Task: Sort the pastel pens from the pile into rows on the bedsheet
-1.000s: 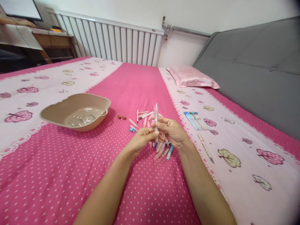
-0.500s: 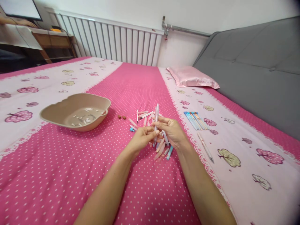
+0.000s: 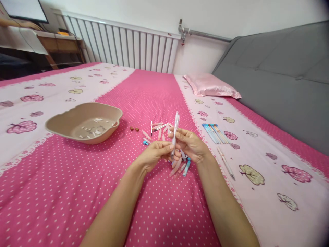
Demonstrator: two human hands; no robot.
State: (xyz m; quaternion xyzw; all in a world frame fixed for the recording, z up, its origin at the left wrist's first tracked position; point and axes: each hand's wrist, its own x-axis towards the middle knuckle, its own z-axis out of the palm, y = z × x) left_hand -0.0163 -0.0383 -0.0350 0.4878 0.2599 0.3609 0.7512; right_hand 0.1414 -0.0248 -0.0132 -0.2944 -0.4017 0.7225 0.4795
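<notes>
The left hand and the right hand hold together one whitish pen, which stands nearly upright. The left fingers pinch its lower part, the right fingers pinch higher. Beneath, loose pen pieces lie on the pink bedspread.
</notes>
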